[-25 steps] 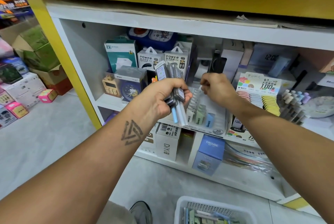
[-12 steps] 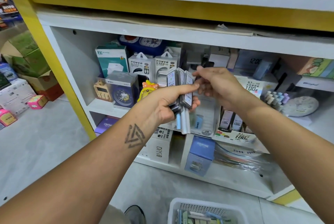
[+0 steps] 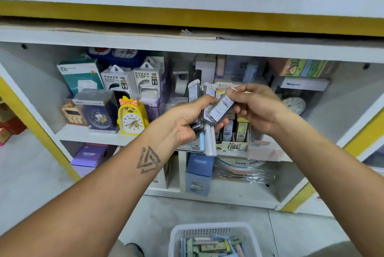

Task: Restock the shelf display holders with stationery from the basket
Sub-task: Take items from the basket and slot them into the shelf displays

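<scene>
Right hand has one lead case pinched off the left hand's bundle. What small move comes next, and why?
Probably carry that lead case down into the display holder just below. The right hand pinches its top end, tilted away from the bundle that the left hand grips, and the holder already stands similar cases upright.

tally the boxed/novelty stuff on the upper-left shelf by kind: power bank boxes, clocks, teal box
Power bank boxes: 2, one beside the other
Clocks: 2, the yellow duck clock and the dark blue boxed clock
Teal box: 1
Total: 5
The blurred items behind and the tan one at far left are left out.
</scene>
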A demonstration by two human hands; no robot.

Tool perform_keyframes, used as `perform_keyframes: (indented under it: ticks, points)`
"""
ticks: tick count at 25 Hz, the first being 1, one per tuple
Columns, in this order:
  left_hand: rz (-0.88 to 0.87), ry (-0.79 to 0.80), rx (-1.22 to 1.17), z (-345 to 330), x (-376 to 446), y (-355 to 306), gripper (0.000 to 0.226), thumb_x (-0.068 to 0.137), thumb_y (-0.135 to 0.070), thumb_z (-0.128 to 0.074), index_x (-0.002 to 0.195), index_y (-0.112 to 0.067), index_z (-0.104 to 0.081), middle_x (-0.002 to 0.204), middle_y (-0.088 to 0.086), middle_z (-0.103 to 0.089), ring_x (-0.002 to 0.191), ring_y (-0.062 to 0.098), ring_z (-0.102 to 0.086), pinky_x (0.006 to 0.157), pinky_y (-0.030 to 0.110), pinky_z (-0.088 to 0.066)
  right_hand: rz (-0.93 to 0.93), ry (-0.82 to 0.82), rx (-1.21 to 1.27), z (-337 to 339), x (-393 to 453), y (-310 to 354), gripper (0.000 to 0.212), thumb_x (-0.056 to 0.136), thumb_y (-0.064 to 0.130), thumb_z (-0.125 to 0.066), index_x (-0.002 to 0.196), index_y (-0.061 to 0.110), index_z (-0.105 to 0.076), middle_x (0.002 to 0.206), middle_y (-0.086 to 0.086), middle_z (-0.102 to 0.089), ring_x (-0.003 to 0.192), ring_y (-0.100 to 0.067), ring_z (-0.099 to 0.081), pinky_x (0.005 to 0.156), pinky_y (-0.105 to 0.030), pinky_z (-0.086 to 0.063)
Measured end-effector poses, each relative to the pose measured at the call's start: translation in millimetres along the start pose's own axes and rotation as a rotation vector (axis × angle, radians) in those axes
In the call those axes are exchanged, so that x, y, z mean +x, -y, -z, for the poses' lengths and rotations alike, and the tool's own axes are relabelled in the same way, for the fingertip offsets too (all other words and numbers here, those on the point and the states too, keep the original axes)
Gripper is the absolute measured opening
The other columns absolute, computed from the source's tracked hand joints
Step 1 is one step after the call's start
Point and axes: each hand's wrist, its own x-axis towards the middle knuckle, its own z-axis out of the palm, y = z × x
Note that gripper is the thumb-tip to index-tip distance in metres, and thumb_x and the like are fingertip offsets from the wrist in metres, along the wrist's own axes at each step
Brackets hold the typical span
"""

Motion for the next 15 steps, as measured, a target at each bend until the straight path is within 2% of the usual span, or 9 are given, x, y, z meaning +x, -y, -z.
perform_keyframes:
  ticks: [3, 5, 7, 9, 12, 15]
  points:
    - [0.012, -0.156, 0.055, -4.5, 11.5, 1.7, 0.018, 0.096, -0.017, -0.062, 0.101, 0.0, -0.064, 0.074, 0.017, -0.07, 0.049, 0.019, -0.066, 0.043, 0.025, -0.055, 0.154, -0.135, -0.207, 29.2, -1.3, 5.1, 0.007, 0.094, 0.008, -0.067, 0.092, 0.005, -0.061, 0.067, -0.01, -0.071, 0.046, -0.017, -0.053, 0.041, -0.025, -0.04]
    - [0.007, -0.221, 0.039, -3.1, 16.5, -0.3, 0.016, 0.095, -0.018, -0.064, 0.098, -0.002, -0.064, 0.061, 0.012, -0.068, 0.043, 0.016, -0.062, 0.041, 0.024, -0.053, 0.253, -0.152, -0.446, 39.0, -0.6, 7.3, 0.003, 0.098, 0.01, -0.061, 0.095, 0.01, -0.061, 0.072, -0.01, -0.073, 0.05, -0.022, -0.062, 0.048, -0.031, -0.049]
    - [-0.004, -0.221, -0.006, -3.8, 18.6, -1.9, 0.017, 0.093, -0.021, -0.066, 0.095, -0.005, -0.064, 0.056, 0.009, -0.066, 0.041, 0.015, -0.061, 0.04, 0.022, -0.051, 0.311, -0.127, -0.717, 40.9, 1.0, 1.7, 0.004, 0.099, 0.015, -0.057, 0.1, 0.018, -0.059, 0.079, -0.008, -0.072, 0.06, -0.024, -0.069, 0.06, -0.038, -0.057]
    - [-0.001, -0.186, -0.052, -5.6, 18.6, -1.8, 0.02, 0.092, -0.023, -0.065, 0.086, -0.004, -0.065, 0.056, 0.009, -0.066, 0.043, 0.016, -0.062, 0.041, 0.022, -0.051, 0.357, -0.077, -0.965, 38.1, 2.5, -11.0, 0.006, 0.099, 0.02, -0.056, 0.102, 0.025, -0.058, 0.083, -0.005, -0.069, 0.073, -0.025, -0.069, 0.069, -0.038, -0.057]
    - [0.026, -0.139, -0.091, -6.5, 17.5, 0.3, 0.022, 0.092, -0.022, -0.061, 0.08, -0.005, -0.064, 0.06, 0.012, -0.066, 0.046, 0.018, -0.063, 0.043, 0.022, -0.053, 0.374, -0.015, -1.079, 32.7, 3.3, -26.7, 0.005, 0.098, 0.025, -0.057, 0.097, 0.03, -0.056, 0.083, -0.003, -0.066, 0.08, -0.026, -0.065, 0.074, -0.036, -0.054]
    - [0.036, -0.099, -0.108, -4.4, 14.9, 0.8, 0.016, 0.093, -0.016, -0.061, 0.087, -0.001, -0.063, 0.065, 0.017, -0.068, 0.051, 0.022, -0.068, 0.046, 0.026, -0.056, 0.388, 0.02, -1.188, 29.6, 4.1, -34.2, 0.005, 0.096, 0.025, -0.06, 0.091, 0.024, -0.062, 0.088, -0.001, -0.066, 0.084, -0.027, -0.063, 0.074, -0.036, -0.052]
